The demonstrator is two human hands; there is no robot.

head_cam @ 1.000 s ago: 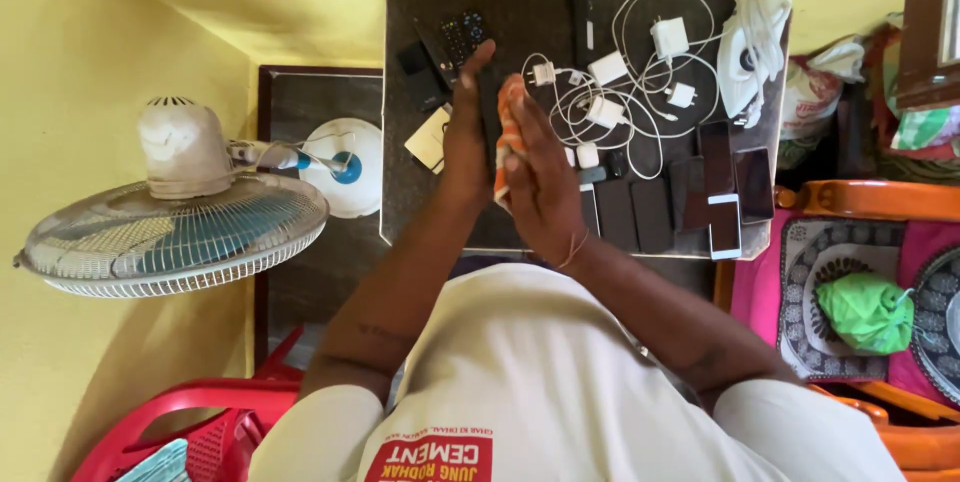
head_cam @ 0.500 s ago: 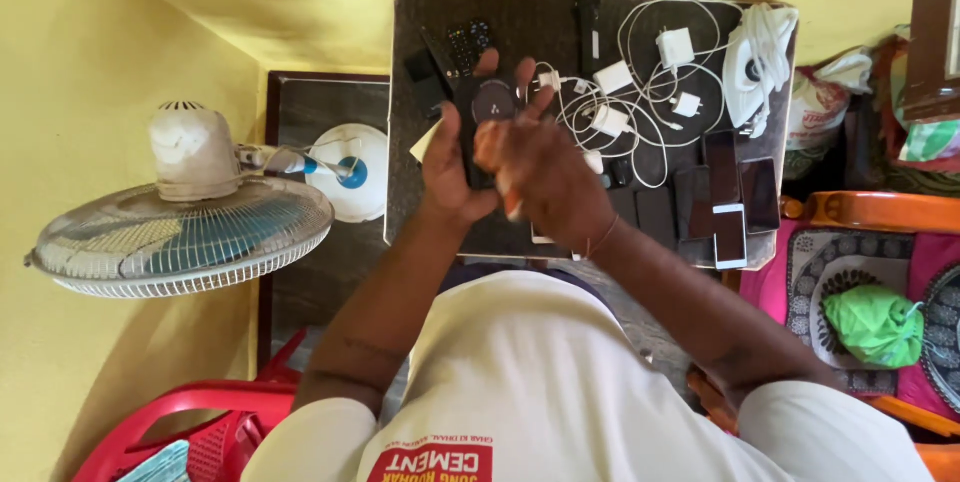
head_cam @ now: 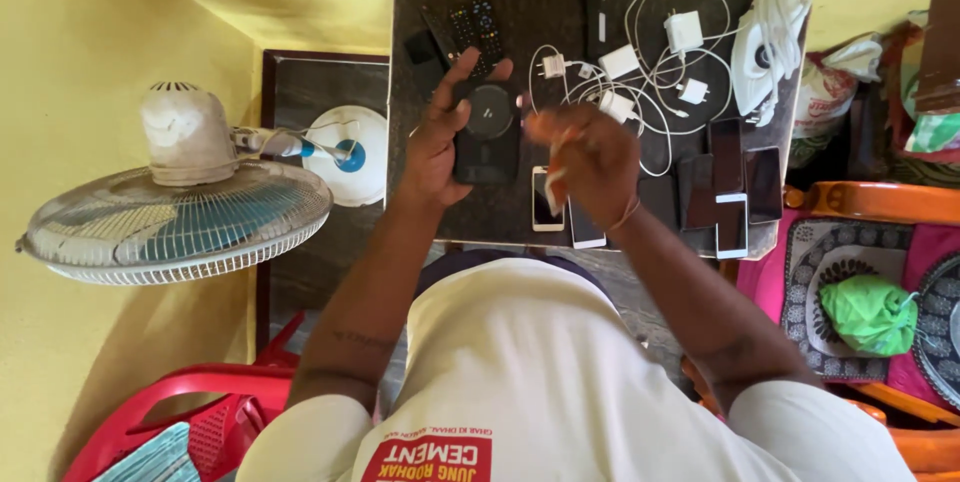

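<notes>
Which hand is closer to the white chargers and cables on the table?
Right. The right hand hovers just beside the white chargers and cables, blurred. The left hand is farther away, holding a black phone.

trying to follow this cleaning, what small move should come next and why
Probably bring the right hand, with its orange and white cloth, back onto the black phone with the round ring on its back. The left hand holds that phone back-up, and the cloth sits just beside it, off the surface.
</notes>
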